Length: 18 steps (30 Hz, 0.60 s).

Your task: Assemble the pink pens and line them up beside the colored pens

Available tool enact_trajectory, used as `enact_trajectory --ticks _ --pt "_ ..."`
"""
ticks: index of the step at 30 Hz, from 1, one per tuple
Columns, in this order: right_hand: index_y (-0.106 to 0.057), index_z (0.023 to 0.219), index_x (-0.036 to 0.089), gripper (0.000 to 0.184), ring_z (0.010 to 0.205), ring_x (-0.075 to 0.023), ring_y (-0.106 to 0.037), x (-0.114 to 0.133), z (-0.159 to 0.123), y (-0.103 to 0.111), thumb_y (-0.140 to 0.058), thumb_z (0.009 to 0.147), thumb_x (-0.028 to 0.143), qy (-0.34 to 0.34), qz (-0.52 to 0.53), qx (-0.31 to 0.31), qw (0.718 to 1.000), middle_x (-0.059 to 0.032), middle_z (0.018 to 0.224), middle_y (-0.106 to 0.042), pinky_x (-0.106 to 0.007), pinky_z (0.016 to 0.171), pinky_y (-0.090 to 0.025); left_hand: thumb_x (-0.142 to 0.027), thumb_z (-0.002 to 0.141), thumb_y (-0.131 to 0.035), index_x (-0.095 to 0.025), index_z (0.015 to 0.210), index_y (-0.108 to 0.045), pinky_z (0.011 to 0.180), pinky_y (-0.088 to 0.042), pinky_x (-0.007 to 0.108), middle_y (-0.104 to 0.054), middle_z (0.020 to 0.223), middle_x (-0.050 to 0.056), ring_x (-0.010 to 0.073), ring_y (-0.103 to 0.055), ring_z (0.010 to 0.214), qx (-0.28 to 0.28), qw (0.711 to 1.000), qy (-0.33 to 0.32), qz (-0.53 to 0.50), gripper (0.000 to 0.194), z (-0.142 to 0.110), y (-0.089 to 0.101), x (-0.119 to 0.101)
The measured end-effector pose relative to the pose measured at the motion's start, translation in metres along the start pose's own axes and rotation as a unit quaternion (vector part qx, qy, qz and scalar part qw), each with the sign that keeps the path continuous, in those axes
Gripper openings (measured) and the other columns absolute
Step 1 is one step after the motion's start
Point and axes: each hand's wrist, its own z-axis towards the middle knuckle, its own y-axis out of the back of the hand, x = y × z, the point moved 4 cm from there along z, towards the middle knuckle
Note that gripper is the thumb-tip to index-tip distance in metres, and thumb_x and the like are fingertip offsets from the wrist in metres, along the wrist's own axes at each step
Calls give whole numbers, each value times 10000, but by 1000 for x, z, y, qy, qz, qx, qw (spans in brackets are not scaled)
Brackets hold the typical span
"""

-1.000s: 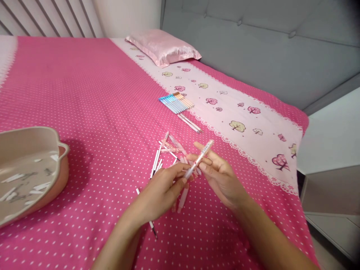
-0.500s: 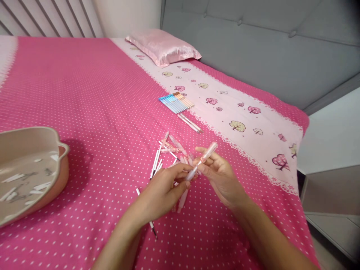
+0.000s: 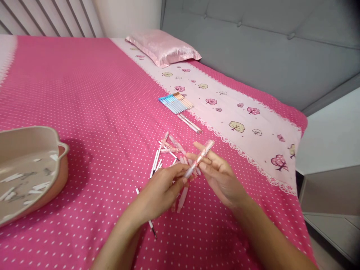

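Pen (image 3: 204, 152) in both hands, above R side of pile (image 3: 170, 149), tilted, top end up and away from the person. L hand (image 3: 165, 189) pinches its low end, thumb vs fingers; R hand (image 3: 221, 174) grips it approx mid, fingers partly spread behind. Pile = loose pink barrels + white refills, crossed. Main obstruction: L hand covers near-L part of pile, so can't give a pc count. One refill (image 3: 151, 224), dark tip, sits near side of pile, partly hidden under L wrist. Basin (image 3: 66, 150) well L of pile, cut off by view edge, w/ white + grey bits inside. Beyond pile: 2 pens (image 3: 189, 123) side by side, then blue/orange row (image 3: 176, 103), then pillow (image 3: 164, 48) by headboard (image 3: 253, 63). Pile + basin sit on bed (image 3: 107, 112).
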Motion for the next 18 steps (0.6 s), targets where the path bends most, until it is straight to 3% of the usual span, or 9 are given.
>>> enact_trajectory --ticks 3,10,18 --pt "-511 1280 322 473 1048 -168 -603 -2 0 1 -639 834 233 0 -16 -14 1000 -12 1063 -695 -394 1008 -391 -245 907 -405 -174 951 -602 665 -457 251 -646 837 32 145 -589 724 -3 1000 -9 7 214 0 0 0" --pt "-601 1150 289 402 853 -122 -644 -5 2 4 -715 768 237 -2 -25 -51 998 10 895 -709 -299 850 -492 -214 899 -405 -175 950 -591 672 -442 246 -637 857 30 144 -579 734 3 1000 -3 30 196 1 -1 -1" --pt "-653 1042 265 357 751 -113 -632 -4 1 5 -767 704 250 1 -26 -80 996 13 820 -694 -252 726 -501 -219 889 -431 -196 967 -604 620 -434 233 -672 788 16 145 -601 675 -22 998 12 54 192 2 -5 1"
